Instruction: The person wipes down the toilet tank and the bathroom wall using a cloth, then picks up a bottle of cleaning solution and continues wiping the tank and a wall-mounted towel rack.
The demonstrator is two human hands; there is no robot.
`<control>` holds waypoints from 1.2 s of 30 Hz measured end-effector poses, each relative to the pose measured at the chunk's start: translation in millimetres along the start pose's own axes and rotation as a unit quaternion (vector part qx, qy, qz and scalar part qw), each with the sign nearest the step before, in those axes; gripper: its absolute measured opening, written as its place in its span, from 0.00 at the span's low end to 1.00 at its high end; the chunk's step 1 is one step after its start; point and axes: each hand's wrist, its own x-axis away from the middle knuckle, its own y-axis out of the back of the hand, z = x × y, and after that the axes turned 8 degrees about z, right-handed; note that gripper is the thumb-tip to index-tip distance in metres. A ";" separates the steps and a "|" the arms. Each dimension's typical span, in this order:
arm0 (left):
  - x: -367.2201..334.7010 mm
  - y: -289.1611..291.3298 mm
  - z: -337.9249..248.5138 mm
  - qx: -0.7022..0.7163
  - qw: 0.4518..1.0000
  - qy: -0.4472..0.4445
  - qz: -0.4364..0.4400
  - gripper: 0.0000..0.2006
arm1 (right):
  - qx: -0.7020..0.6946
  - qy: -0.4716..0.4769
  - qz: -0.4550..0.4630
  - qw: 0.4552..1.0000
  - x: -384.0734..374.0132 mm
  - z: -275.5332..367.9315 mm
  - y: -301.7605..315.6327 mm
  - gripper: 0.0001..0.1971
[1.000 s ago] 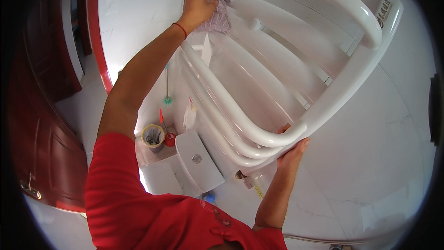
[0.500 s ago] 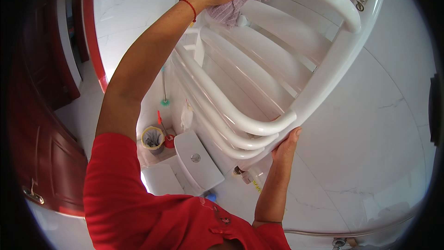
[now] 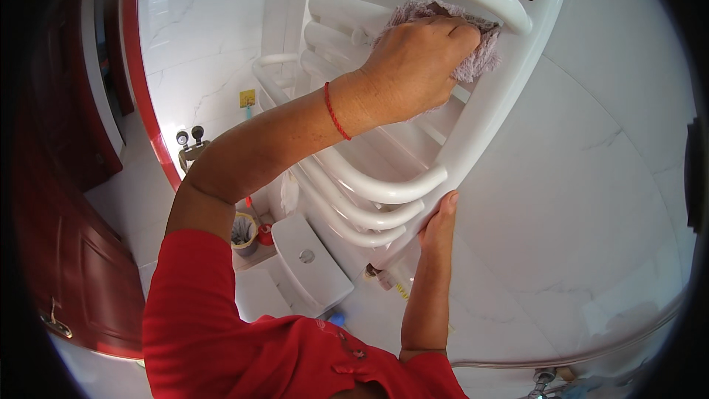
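Observation:
A white wall-mounted towel rack (image 3: 504, 103) with curved front rails and wide flat-looking bars fills the upper middle. My left hand (image 3: 421, 63) is closed on a greyish-purple cloth (image 3: 481, 60), pressed among the upper bars close to the rack's right upright. Part of the cloth is hidden under the hand. A red cord circles the left wrist. Lower down, my right hand (image 3: 441, 218) grips the lower end of that same upright. Its thumb shows at the edge, while the other fingers are mostly hidden behind the rack.
Below the rack stands a white toilet (image 3: 314, 260), with a lined waste bin (image 3: 244, 232) beside it. A dark red door (image 3: 81, 273) is at the left. Pale marbled tiles (image 3: 569, 199) cover the right wall. A metal valve (image 3: 543, 380) sits at the lower right.
My left hand has carried the cloth rightward and slightly down along the bars, toward the right upright. My right hand keeps its hold on the rack. The whole view has shifted a little.

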 end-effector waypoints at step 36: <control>84.7 32.7 20.1 0.547 0.754 0.240 -0.274 0.11 | -0.003 0.041 0.045 0.998 -10.9 -20.6 12.8 0.37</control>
